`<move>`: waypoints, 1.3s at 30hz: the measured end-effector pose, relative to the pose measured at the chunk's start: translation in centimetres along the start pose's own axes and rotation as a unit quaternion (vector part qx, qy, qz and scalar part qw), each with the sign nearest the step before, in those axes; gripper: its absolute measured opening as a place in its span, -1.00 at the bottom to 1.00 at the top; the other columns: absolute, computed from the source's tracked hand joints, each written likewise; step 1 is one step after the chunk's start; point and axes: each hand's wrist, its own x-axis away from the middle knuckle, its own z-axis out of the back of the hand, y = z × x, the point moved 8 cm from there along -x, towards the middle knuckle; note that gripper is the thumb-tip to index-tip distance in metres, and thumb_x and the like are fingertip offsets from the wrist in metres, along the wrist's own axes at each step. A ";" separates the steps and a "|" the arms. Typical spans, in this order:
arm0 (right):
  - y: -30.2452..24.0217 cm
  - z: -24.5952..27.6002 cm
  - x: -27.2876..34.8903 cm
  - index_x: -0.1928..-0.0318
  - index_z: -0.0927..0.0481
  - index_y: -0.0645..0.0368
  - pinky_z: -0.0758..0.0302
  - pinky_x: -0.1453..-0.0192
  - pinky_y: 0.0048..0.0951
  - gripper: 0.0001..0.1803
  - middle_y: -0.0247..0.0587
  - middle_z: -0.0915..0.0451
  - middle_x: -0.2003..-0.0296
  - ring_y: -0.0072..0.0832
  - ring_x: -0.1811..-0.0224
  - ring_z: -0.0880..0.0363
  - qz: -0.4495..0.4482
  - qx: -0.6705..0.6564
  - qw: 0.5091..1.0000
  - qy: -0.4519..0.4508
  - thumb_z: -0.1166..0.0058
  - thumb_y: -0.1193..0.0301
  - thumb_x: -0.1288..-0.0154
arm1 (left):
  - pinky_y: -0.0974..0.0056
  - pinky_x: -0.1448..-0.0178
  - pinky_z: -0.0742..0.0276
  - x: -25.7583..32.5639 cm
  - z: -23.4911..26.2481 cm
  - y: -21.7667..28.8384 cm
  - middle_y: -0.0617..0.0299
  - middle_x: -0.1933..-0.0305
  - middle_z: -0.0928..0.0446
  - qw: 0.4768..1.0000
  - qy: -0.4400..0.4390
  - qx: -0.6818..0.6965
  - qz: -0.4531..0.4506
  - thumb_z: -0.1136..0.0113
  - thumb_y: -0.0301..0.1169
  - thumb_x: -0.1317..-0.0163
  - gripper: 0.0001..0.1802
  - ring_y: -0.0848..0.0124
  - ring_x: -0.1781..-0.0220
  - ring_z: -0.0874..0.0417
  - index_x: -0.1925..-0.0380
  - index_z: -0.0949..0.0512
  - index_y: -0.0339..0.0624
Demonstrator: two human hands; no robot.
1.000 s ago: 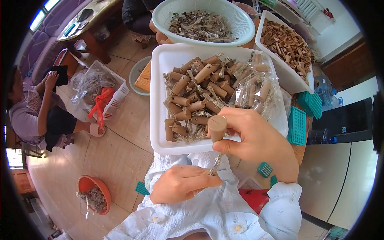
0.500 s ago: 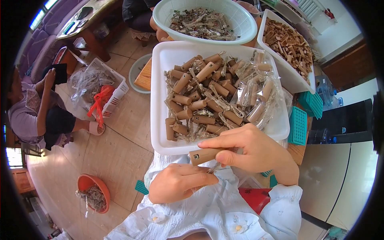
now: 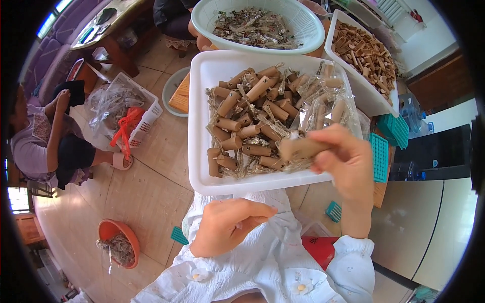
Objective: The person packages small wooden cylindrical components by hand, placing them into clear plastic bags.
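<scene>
The brown cardboard tube [image 3: 299, 147] was short, cylindrical and motion-blurred, lying roughly level and pointing left. The right hand [image 3: 343, 161] pinched it between thumb and fingertips, over the near right part of the white tray [image 3: 199, 126]. The left hand [image 3: 230, 224] sat lower, just below the tray's near rim, resting on white cloth [image 3: 273, 252] in the lap; fingers curled loosely inward, and whether it held anything small could not be told.

The tray was a shallow white rectangle, filled with a heap of brown tubes [image 3: 252, 121] of the same kind, mixed with clear plastic wrappers [image 3: 318, 108] bunched on the right side. Nothing lay between the held tube and the heap beneath it.

Behind the tray stood a pale green round basket [image 3: 202, 17] holding crumpled wrappers and scraps. To the right, a second white tray [image 3: 371, 103] held darker brown sticks packed together. Teal grid pieces [image 3: 380, 156] lay beside the right hand's wrist side, another small one [image 3: 333, 211] near the forearm.

On the floor to the left: a white slotted basket [image 3: 146, 113] with plastic bags and something red, an orange bowl [image 3: 108, 230] with wrappers, and a seated person [image 3: 40, 146] at the far left edge.
</scene>
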 end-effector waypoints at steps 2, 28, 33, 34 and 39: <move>-1.3 1.0 1.2 0.21 -0.55 0.24 -0.42 0.40 -0.60 -0.74 -0.23 -0.45 0.35 -0.50 0.45 -0.48 0.063 0.001 0.997 0.050 -0.14 0.42 -0.06 | 0.42 0.36 -0.49 0.2 0.7 -0.3 0.20 0.42 -0.57 0.998 0.043 0.043 0.001 -0.22 -0.61 0.07 -0.81 0.39 0.44 -0.62 0.37 -0.53 -0.25; -0.8 -1.3 8.6 0.25 -0.53 0.23 -0.47 0.43 -0.61 -0.74 -0.10 -0.50 0.37 -0.48 0.43 -0.51 0.206 0.183 0.944 0.182 -0.20 0.53 0.02 | 0.43 0.33 -0.50 -0.2 0.3 -1.1 0.15 0.46 -0.58 0.994 0.051 0.059 0.070 -0.29 -0.52 0.12 -0.65 0.40 0.34 -0.65 0.25 -0.50 -0.25; 0.0 -1.3 8.2 0.22 -0.50 0.27 -0.49 0.46 -0.63 -0.75 -0.09 -0.44 0.33 -0.49 0.43 -0.53 0.175 0.061 0.971 0.153 -0.16 0.50 -0.04 | 0.41 0.31 -0.52 -0.2 0.2 -1.1 0.13 0.41 -0.57 0.994 0.031 0.066 0.076 -0.28 -0.53 0.11 -0.66 0.38 0.32 -0.65 0.25 -0.49 -0.28; -0.3 -1.0 8.3 0.21 -0.48 0.29 -0.50 0.47 -0.64 -0.74 -0.09 -0.43 0.32 -0.49 0.44 -0.53 0.183 0.050 0.970 0.153 -0.16 0.49 -0.05 | 0.41 0.30 -0.53 -0.1 0.2 -1.1 0.12 0.40 -0.56 0.993 0.035 0.084 0.073 -0.28 -0.54 0.11 -0.66 0.37 0.32 -0.65 0.24 -0.49 -0.30; -1.0 -0.6 8.6 0.20 -0.46 0.30 -0.50 0.50 -0.66 -0.72 -0.09 -0.42 0.31 -0.50 0.49 -0.52 0.234 0.044 0.951 0.199 -0.15 0.48 -0.06 | 0.46 0.39 -0.48 -0.3 0.5 -0.7 0.13 0.54 -0.58 0.991 0.085 0.092 0.057 -0.32 -0.38 0.15 -0.63 0.42 0.46 -0.62 0.33 -0.51 -0.37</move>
